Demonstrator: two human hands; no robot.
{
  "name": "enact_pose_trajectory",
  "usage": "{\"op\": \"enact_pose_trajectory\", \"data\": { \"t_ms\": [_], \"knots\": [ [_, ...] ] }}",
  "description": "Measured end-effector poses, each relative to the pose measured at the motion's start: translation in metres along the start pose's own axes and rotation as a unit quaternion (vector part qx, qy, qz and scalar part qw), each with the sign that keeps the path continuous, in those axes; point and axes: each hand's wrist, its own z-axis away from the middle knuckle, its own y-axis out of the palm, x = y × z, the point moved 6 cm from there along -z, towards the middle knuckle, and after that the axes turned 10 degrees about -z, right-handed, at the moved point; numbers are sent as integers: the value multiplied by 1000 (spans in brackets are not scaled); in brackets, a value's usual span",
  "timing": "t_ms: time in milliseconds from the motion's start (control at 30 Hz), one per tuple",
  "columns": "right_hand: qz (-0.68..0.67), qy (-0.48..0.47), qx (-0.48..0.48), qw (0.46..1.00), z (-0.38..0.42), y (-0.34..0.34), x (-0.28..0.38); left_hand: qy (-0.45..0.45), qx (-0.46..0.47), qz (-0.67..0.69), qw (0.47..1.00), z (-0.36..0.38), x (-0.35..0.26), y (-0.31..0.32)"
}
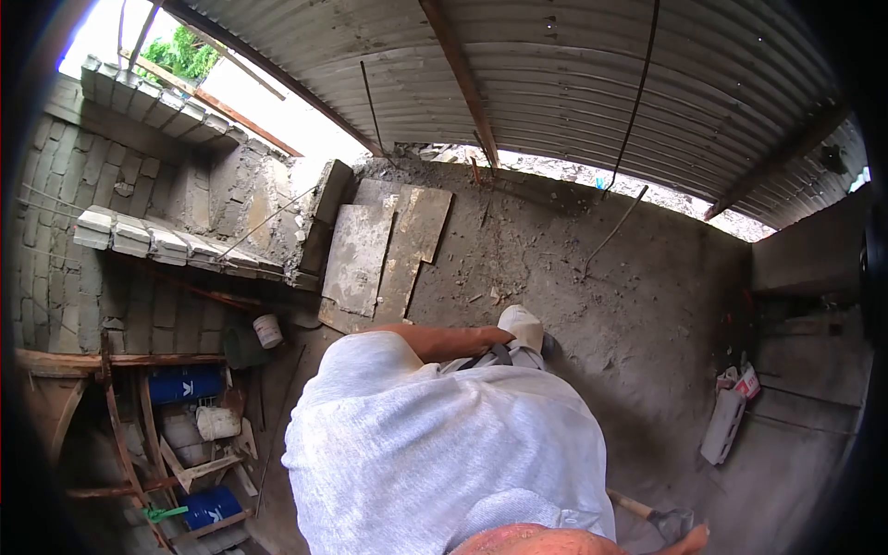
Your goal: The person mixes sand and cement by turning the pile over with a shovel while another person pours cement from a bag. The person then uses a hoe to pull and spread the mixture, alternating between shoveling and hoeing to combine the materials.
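Note:
The pale grey shirt (444, 435) on my body fills the lower middle of the head view. My left hand (504, 336) lies beside a dark strap and light trousers, next to a whitish shoe (522, 324); its fingers are too small to make out. At the bottom right edge, only part of my right hand (689, 540) shows, near the dark head of a tool (671, 524). That tool's wooden handle (629, 502) comes out from beside the shirt. Whether the right hand grips it is unclear.
Flat boards (370, 254) lie on the rough ground near a block wall (166, 242). Blue drums (185, 383), a white bucket (267, 331) and timber are at the left. A pale hollow block (723, 425) with a bag (747, 381) stands at the right. Corrugated metal sheeting (573, 92) spans the top.

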Motion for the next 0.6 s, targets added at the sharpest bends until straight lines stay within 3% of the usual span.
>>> {"op": "enact_pose_trajectory", "data": {
  "t_ms": [100,200,300,333,367,400,433,500,600],
  "knots": [
    [-5,-2,-1,1000,-3,3,-7,-70,-3,-130,989,15,-55,5],
    [-6,2,-3,1000,-2,5,-13,-56,20,-251,966,20,-64,9],
    [-4,3,-5,1000,2,6,-11,-2,-13,-137,991,16,-53,10],
    [-4,3,-5,1000,1,7,-10,-152,-43,23,987,11,-49,15],
    [-3,1,-5,1000,1,7,-10,-295,-70,182,935,16,-39,22],
    [-3,1,-7,1000,1,5,-10,-294,-70,184,935,19,-28,20],
    [0,0,-7,1000,2,5,-10,-163,-49,67,983,18,-28,12],
    [1,-1,-9,1000,3,5,-7,-26,-28,-53,998,18,-32,9],
    [0,-3,-12,1000,7,3,3,43,-27,-135,990,15,-47,11]
  ]
}}
